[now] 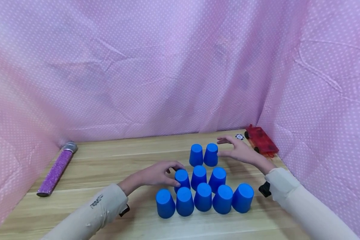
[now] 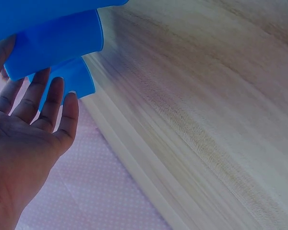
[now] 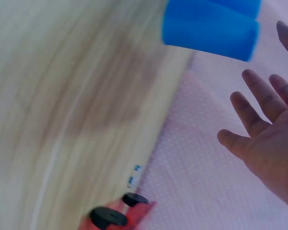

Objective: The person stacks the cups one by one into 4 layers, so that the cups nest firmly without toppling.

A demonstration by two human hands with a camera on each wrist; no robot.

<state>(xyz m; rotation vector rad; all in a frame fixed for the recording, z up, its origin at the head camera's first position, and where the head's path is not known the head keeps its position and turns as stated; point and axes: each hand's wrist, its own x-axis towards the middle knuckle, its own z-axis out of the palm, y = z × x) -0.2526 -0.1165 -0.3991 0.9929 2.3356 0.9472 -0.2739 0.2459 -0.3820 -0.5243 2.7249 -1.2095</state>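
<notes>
**Blue cups (image 1: 203,197) in three rows**

I see the left hand (image 1: 157,174) pinching the middle row's left cup (image 1: 182,179), the right hand (image 1: 242,151) spread just beside the back row's right cup (image 1: 211,155); that row stands nearest the bench's (image 1: 114,156) far edge.

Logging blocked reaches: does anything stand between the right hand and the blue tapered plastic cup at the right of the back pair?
Nothing visible does. The right hand is just right of that upside-down blue cup with no object between them; the red translucent toy car lies farther right, outside that gap.
</notes>
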